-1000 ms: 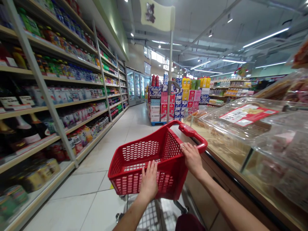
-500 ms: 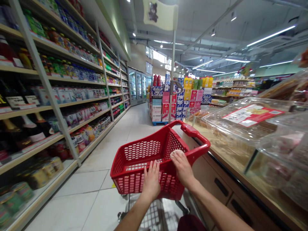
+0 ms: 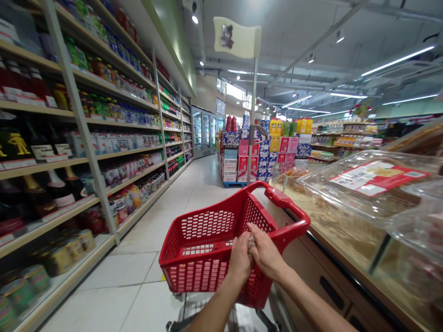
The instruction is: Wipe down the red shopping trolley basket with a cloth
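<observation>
A red shopping cart (image 3: 207, 230) with a perforated basket stands in front of me, angled across the aisle, and no goods show in its basket. Over its near rim, my left hand (image 3: 241, 256) and my right hand (image 3: 265, 251) are pressed together. Between them a bit of crumpled white tissue (image 3: 251, 243) shows; most of it is hidden by the fingers. Both hands are closed around it. The cart's red handle (image 3: 294, 216) is to the right of my hands, with neither hand on it.
Shelves of drinks (image 3: 121, 152) line the left side. At right, a counter (image 3: 311, 228) holds clear plastic food covers (image 3: 363, 203). A pole with a bear flag (image 3: 237, 38) rises beyond the cart. Stacked boxes (image 3: 244, 161) stand ahead on a blue pallet, and glass-door coolers (image 3: 204, 131) are farther back.
My left hand has moved right from the cart's rim and met my right hand around the tissue. The right hand has turned inward. The view has shifted slightly.
</observation>
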A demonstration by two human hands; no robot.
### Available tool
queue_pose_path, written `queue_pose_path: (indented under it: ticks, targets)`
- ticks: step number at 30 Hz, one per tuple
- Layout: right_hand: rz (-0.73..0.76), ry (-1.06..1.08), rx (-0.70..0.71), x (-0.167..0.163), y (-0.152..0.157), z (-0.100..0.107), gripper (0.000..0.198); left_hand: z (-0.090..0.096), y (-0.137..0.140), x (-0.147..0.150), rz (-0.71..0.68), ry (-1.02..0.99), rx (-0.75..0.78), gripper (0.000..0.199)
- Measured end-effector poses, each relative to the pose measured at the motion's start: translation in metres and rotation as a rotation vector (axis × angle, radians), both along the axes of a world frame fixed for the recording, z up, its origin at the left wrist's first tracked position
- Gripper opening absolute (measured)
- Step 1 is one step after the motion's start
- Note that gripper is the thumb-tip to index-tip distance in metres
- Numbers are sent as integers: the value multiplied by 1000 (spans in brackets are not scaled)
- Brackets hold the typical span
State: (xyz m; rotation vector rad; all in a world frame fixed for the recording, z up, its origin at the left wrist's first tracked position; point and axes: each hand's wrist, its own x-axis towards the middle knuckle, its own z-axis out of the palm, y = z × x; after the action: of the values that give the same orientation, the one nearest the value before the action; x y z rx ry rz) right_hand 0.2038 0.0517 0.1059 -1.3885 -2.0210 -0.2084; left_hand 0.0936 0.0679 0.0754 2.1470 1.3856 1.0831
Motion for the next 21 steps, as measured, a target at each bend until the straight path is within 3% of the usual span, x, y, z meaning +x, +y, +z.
queue_pose_path:
  ticks: [3,6,8,13,17,21]
  targets:
    - [-122,-183,-71,15,-2,10,37,-6,4,-17,59,21,51,47]
    - [-113,-251,-36,17,-7,11,29,-6,2,-40,161,82,4,45]
    - [-101,-257,0,11,-11,6,28,-2,0,-47,144,137,-18,43]
    - [-71,-168,13,-7,-14,-4,30,9,-12,-26,5,140,6,67]
    - [-55,-48,42,-9,-13,-5,34,8,-11,-12,27,58,74,51]
    - [-51,-72,30,-10,-15,-1,29,-6,-2,-22,67,34,148,42]
